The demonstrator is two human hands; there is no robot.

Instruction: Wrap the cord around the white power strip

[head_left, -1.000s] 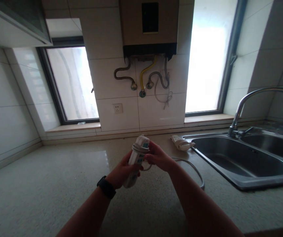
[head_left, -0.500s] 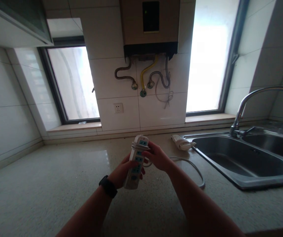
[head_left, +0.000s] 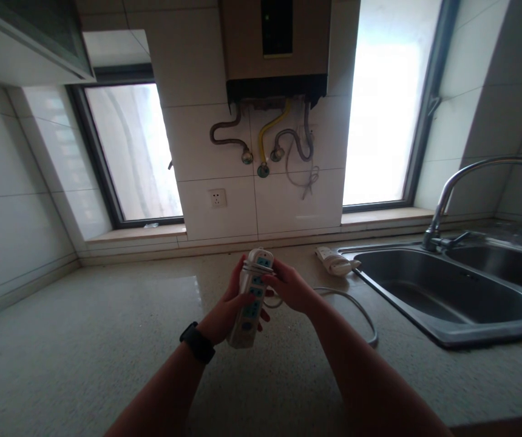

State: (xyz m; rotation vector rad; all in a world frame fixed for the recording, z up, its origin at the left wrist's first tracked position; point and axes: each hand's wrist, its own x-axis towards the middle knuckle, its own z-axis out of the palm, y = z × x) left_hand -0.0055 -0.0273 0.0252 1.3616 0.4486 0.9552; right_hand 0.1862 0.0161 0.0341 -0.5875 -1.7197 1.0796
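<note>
A white power strip (head_left: 250,311) with blue-green sockets is tilted upright above the counter, its far end pointing at the wall. My left hand (head_left: 219,317) is closed around its lower left side, thumb across the front and a finger reaching up by the cord turns. Several turns of white cord (head_left: 256,267) wrap the strip near its upper end. At the strip's right edge, my right hand (head_left: 289,284) is closed on the cord, thumb and fingers pinched beside the turns; the exact grip is partly hidden. A loose length of cord (head_left: 362,308) curves over the counter to the right.
Another white power strip (head_left: 331,260), bundled with its cord, lies beside the steel sink (head_left: 402,328). A curved faucet (head_left: 445,188) rises behind the basin. On the tiled wall are a socket (head_left: 217,198) and a water heater (head_left: 277,54) with hoses. The speckled counter (head_left: 106,340) extends left.
A finger of my left hand has moved up along the strip's left side toward the cord turns. My right hand stays at the right edge, almost unmoved.
</note>
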